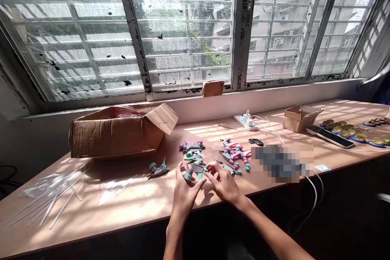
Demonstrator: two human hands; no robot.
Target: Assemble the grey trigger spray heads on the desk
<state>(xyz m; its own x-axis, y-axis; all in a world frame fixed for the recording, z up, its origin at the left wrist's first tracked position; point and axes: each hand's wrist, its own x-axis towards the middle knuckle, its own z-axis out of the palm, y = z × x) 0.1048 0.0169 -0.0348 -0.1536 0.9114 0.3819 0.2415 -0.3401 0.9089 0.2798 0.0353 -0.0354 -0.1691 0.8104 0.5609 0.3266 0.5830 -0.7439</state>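
My left hand (185, 193) is closed around a grey and teal trigger spray head (188, 174), whose ribbed teal collar faces me. At the front end of that spray head, my right hand (224, 183) pinches a small teal nozzle cap (206, 169); whether the cap is fully seated I cannot tell. More teal and grey spray heads (192, 155) lie just beyond my hands. To the right are pink and grey spray heads (234, 153) and several loose teal nozzle caps (247, 167). One grey and teal spray head (157, 168) lies apart, left of my left hand.
An opened cardboard box (112, 138) stands at the back left. Thin plastic tubes (59, 195) and a plastic bag (117, 187) lie at left. On the right are a power strip (246, 122), a small carton (300, 118), a phone (330, 136), gold discs (347, 132) and a blurred dark object (277, 162).
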